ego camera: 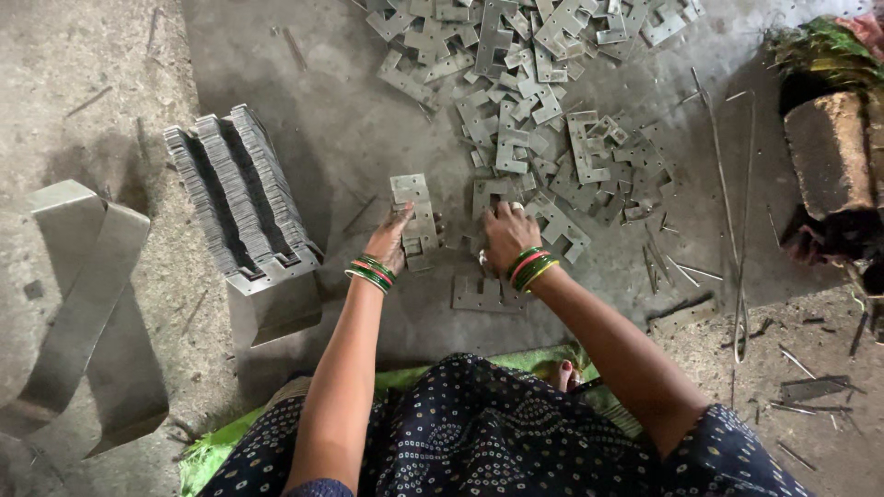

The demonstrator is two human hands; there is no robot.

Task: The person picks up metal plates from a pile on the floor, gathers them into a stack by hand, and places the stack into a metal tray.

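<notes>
Left hand [391,237]: fingers pressed on a small stack of plates [416,213].
Right hand [508,235]: fingers curled over loose plates [534,120].
Far left: neat stacked rows [238,189] on the floor [350,129].

Both arms outstretched, hands [451,235] lowered, fingers seemingly curled

The top edge cuts off the pile of metal plates [543,101]; the right hand [506,235] hides its fingertips; the brick [829,152] is blurred.
</notes>
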